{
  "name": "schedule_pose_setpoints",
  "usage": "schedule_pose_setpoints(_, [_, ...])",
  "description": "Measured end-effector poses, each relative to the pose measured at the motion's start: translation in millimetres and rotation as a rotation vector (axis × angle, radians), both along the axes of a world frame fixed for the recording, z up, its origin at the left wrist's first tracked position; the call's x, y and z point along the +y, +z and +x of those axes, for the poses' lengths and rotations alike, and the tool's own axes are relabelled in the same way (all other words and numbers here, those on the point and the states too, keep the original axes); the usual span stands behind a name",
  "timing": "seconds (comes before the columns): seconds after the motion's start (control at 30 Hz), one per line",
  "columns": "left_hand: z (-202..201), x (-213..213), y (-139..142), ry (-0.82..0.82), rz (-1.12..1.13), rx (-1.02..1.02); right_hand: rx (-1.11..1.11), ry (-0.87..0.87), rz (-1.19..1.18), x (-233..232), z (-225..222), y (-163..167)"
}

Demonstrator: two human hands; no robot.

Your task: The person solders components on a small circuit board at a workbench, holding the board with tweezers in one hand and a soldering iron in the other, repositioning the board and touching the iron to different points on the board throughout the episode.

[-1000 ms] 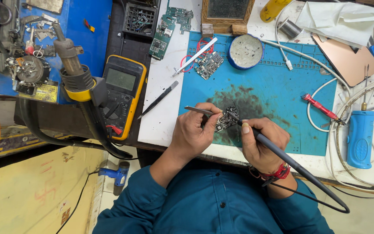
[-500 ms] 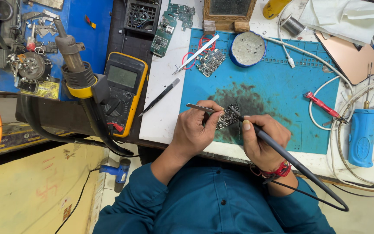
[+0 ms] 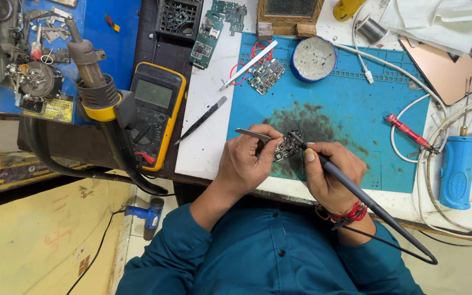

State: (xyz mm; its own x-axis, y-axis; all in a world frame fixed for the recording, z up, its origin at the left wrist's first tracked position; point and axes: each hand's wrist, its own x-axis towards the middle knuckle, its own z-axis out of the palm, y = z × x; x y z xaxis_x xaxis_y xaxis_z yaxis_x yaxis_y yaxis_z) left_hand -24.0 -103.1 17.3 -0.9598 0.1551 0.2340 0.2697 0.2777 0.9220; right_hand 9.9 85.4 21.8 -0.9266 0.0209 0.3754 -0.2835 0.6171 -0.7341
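My left hand (image 3: 245,160) grips metal tweezers (image 3: 248,133) and steadies a small dark circuit board (image 3: 288,146) on the stained blue work mat (image 3: 345,109). My right hand (image 3: 331,175) holds a black soldering iron (image 3: 356,191) like a pen, its tip touching the top of the board. The iron's cord trails back past my right wrist, which wears a red thread band. Both hands sit close together at the mat's near edge.
A yellow multimeter (image 3: 154,117) and hot-air gun (image 3: 91,82) stand at left. Another circuit board (image 3: 266,75), white tweezers (image 3: 247,65), black tweezers (image 3: 202,119) and a round tin (image 3: 313,59) lie beyond my hands. A red-handled tool (image 3: 408,131), blue-handled tool (image 3: 457,169) and white cables sit right.
My hands have stayed on the board; only slight shifts of the iron tip and the camera view.
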Motion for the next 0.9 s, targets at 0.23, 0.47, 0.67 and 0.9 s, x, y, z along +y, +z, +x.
schedule_pose_setpoints(0.23, [2,0,0,0.002,-0.003,-0.039,0.01,0.017,-0.024,1,2,-1])
schedule_pose_setpoints(0.47, [8,-1,-2,0.018,0.037,0.039,0.07,0.1,0.126,-1,-4,6])
schedule_pose_setpoints(0.67, [16,0,-8,0.084,0.168,-0.011,0.0,0.144,0.265,-7,-8,14])
schedule_pose_setpoints(0.9, [19,1,-10,0.143,0.304,-0.005,0.034,0.153,0.279,-9,-6,20])
